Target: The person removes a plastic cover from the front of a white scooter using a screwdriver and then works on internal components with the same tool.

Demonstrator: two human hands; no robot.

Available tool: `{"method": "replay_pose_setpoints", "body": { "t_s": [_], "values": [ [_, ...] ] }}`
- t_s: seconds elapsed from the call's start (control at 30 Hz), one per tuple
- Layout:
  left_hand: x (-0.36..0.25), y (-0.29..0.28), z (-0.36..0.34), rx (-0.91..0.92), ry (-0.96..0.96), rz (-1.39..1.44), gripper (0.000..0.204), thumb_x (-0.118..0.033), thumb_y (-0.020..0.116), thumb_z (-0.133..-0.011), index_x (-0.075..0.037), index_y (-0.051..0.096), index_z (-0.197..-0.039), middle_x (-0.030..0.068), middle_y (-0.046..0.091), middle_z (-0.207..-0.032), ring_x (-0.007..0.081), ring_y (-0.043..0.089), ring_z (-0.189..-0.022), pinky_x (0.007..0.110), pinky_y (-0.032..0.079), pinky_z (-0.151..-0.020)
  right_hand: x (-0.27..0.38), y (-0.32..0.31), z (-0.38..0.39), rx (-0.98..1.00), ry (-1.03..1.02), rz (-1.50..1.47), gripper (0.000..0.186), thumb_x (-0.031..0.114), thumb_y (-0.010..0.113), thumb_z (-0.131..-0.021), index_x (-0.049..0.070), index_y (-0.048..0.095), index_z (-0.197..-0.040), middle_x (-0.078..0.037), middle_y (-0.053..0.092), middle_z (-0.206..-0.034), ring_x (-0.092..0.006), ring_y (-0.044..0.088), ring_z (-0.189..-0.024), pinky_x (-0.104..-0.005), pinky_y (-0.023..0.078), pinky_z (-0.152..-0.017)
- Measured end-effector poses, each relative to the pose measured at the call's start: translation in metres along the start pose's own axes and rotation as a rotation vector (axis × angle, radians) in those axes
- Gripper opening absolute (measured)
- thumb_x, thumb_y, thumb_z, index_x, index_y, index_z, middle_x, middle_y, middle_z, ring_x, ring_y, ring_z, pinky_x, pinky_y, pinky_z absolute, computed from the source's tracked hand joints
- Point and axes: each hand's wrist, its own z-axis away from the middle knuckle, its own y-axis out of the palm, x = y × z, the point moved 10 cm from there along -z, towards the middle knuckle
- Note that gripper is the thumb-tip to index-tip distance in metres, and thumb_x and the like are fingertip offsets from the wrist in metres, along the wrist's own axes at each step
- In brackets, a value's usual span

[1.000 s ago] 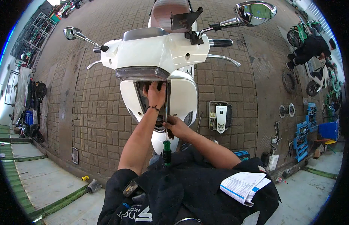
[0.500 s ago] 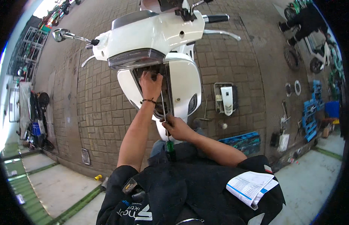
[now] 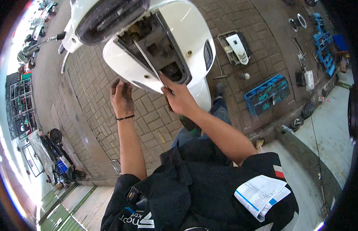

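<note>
A white scooter [image 3: 194, 29] stands before me, its front panel off and a dark cavity [image 3: 154, 46] exposed below the headlight [image 3: 109, 19]. My right hand [image 3: 181, 98] is closed around the shaft of a long screwdriver [image 3: 148, 61]. Its thin metal end slants up and left into the upper part of the cavity, and the green and black handle hangs below the hand. My left hand [image 3: 123, 96] is raised left of the scooter's front, apart from it. Its dirt-darkened fingers are drawn together at the tips; whatever they pinch is too small to make out.
On the brick paving at right lie a tray with a white panel [image 3: 237, 48], a small round part [image 3: 244, 76] and a blue crate [image 3: 266, 94]. Farther right are blue racks [image 3: 323, 46]. Parked two-wheelers [image 3: 63, 158] line the left. My shoe [image 3: 219, 90] is beside the scooter.
My left hand has come out of the cavity and moved left, away from the scooter. The right hand still grips the screwdriver, now tilted more leftward. The scooter shows larger and higher in view.
</note>
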Motion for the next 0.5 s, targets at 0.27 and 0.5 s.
{"method": "replay_pose_setpoints", "body": {
  "t_s": [0.27, 0.5],
  "values": [
    [0.026, -0.027, 0.003, 0.18, -0.253, 0.23, 0.027, -0.01, 0.056, -0.089, 0.003, 0.056, -0.112, 0.0072, 0.061, -0.085, 0.0184, 0.058, -0.08, 0.028, 0.049, -0.07, 0.005, 0.044, -0.047, -0.089, -0.103, -0.01, 0.045, 0.017, 0.053, -0.093, 0.006, 0.048, -0.136, -0.023, 0.065, -0.107, -0.0336, 0.065, -0.096, -0.0338, 0.048, -0.085],
    [0.044, -0.012, 0.001, 0.293, -0.381, 0.425, 0.031, -0.006, 0.046, -0.094, 0.005, 0.049, -0.122, 0.0101, 0.058, -0.096, 0.0183, 0.056, -0.085, 0.028, 0.049, -0.075, 0.002, 0.068, -0.04, 0.089, 0.163, -0.388, 0.044, 0.016, 0.051, -0.095, 0.008, 0.048, -0.138, -0.008, 0.053, -0.057, -0.0161, 0.053, -0.042, -0.0327, 0.046, -0.045]
  ]
}}
